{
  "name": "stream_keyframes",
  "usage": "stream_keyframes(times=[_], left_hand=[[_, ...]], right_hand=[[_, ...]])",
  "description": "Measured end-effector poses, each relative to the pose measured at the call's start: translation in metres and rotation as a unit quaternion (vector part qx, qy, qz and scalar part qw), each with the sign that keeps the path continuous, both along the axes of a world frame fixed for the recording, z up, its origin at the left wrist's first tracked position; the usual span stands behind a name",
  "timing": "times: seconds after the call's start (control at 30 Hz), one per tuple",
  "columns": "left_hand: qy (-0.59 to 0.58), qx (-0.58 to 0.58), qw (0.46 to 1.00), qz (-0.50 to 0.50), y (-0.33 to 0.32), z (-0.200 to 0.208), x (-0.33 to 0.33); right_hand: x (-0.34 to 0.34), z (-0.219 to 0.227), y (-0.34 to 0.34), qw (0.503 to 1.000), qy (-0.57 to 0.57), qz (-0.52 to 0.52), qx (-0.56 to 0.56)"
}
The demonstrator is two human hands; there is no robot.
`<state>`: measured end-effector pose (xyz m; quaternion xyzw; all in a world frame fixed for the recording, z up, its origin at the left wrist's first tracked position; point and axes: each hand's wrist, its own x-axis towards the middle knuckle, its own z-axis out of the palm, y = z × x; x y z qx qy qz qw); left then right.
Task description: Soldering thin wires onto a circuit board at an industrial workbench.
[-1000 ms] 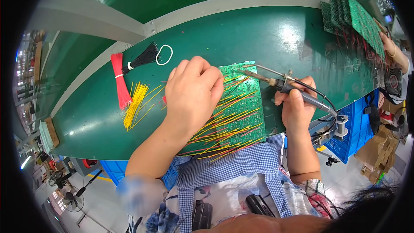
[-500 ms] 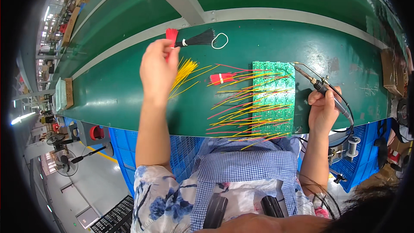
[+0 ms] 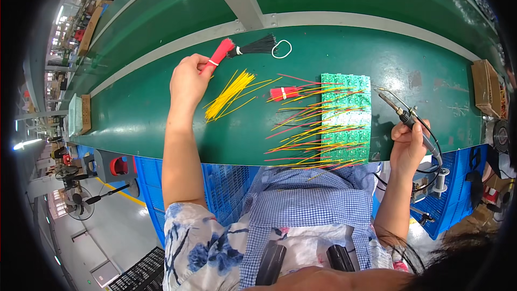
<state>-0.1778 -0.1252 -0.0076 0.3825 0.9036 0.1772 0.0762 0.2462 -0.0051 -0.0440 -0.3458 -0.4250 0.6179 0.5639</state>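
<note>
At the back left of the green bench, my left hand (image 3: 189,80) is closed round the lower end of a bundle of red wires (image 3: 220,52), tied with a white band. Beside it lies a banded bundle of black wires (image 3: 257,47). My right hand (image 3: 407,144) grips a soldering iron (image 3: 406,117), its tip up and to the left, just off the right edge of a green circuit board panel (image 3: 346,121). Red and yellow wires stick out leftward from the panel. Loose yellow wires (image 3: 230,96) and a shorter red wire bundle (image 3: 284,93) lie between my hands.
A white loop band (image 3: 281,49) lies by the black wires. Cardboard boxes stand at the right end (image 3: 486,87) and the left end of the bench. A metal rail (image 3: 334,19) runs along the back. A solder spool (image 3: 440,181) and blue crates are below on the right.
My left hand has shifted slightly left and down, and the red bundle now tilts up to the right in its grip. The soldering iron has moved a little away from the panel.
</note>
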Motion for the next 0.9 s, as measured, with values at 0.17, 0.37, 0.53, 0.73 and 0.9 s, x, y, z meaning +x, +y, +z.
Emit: stream_keyframes(times=[0.17,0.37,0.53,0.73,0.9], left_hand=[[0.115,0.024,0.992,-0.049,0.016,0.011,0.014],[0.116,-0.021,0.991,-0.065,0.035,0.007,0.002],[-0.004,0.053,0.999,-0.008,0.034,0.015,-0.006],[-0.057,0.089,0.994,-0.018,0.028,0.003,-0.011],[0.113,0.082,0.974,-0.18,0.032,0.002,-0.01]], right_hand=[[-0.001,0.004,-0.002,1.0,0.002,0.003,-0.002],[0.0,0.007,-0.003,1.0,0.002,-0.005,-0.004],[0.006,0.004,-0.003,1.0,0.003,-0.012,0.0],[0.008,0.003,-0.002,1.0,0.002,-0.006,-0.003],[0.007,0.003,-0.001,1.0,0.008,-0.009,-0.016]])
